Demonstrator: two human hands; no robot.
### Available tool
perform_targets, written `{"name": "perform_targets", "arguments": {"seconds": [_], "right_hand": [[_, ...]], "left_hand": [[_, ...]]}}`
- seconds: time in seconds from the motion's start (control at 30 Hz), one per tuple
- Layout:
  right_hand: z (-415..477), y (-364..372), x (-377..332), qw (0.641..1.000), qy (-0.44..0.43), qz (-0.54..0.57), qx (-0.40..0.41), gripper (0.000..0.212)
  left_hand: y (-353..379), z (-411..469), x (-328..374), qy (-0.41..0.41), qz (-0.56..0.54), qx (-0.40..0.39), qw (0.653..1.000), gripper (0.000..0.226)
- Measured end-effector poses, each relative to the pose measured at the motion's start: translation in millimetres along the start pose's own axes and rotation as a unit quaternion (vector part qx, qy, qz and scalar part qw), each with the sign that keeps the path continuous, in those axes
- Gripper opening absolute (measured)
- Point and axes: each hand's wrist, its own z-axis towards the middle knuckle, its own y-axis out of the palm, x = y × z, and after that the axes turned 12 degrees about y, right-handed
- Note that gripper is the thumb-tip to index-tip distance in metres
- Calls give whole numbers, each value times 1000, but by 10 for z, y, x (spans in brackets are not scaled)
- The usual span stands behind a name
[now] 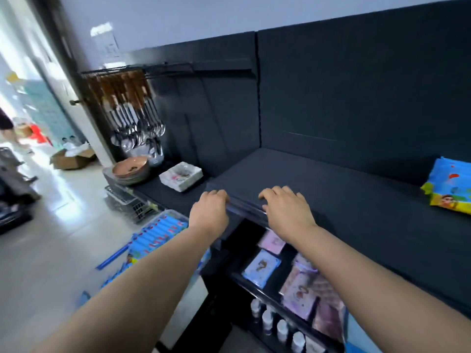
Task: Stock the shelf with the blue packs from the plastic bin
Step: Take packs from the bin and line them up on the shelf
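Observation:
The dark shelf (344, 194) runs across the middle of the view. My left hand (210, 212) grips its front edge near the left corner, fingers curled over the top. My right hand (285, 210) holds the same edge just to the right, fingers bent on the board and thumb against the front lip. Neither hand holds a pack. The clear plastic bin (175, 215) stands on the floor at lower left, partly hidden by my left forearm, with several blue packs (155, 236) in it. One blue pack (448, 187) lies on the shelf at the far right.
A lower shelf (293, 281) under my hands carries pink and blue packets and small white bottles. To the left are stacked bowls (130, 169), a white napkin pack (181, 175) and hanging spoons (137, 123). A cardboard box (71, 159) sits on the tiled floor beyond.

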Motion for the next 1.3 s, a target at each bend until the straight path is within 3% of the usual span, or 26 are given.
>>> {"name": "perform_targets", "arguments": {"seconds": [0.27,0.43,0.6,0.73,1.07,1.3], "right_hand": [[-203,892,-1627,995,-19,0,-103,28],[-380,1355,-2200,985,-26,-9,-171,28],[-473,1704,-2544,972,-48,-24,-229,29],[-411,1911,-2766,963,-60,-24,-263,31],[288,2510,-3228,944,-61,-2,-323,35],[752,3030,-3507,935,-51,22,-350,44]], "left_hand": [[-18,-1051,-1984,-152,20,-93,984,38],[12,-1558,-2778,-236,2,-118,964,39],[205,-1878,-3163,-265,-17,-142,954,40],[402,-1944,-3303,-243,2,-173,955,39],[580,-1599,-3855,-269,-17,-206,941,36],[711,-1400,-4234,-316,-56,-187,929,37]]}}
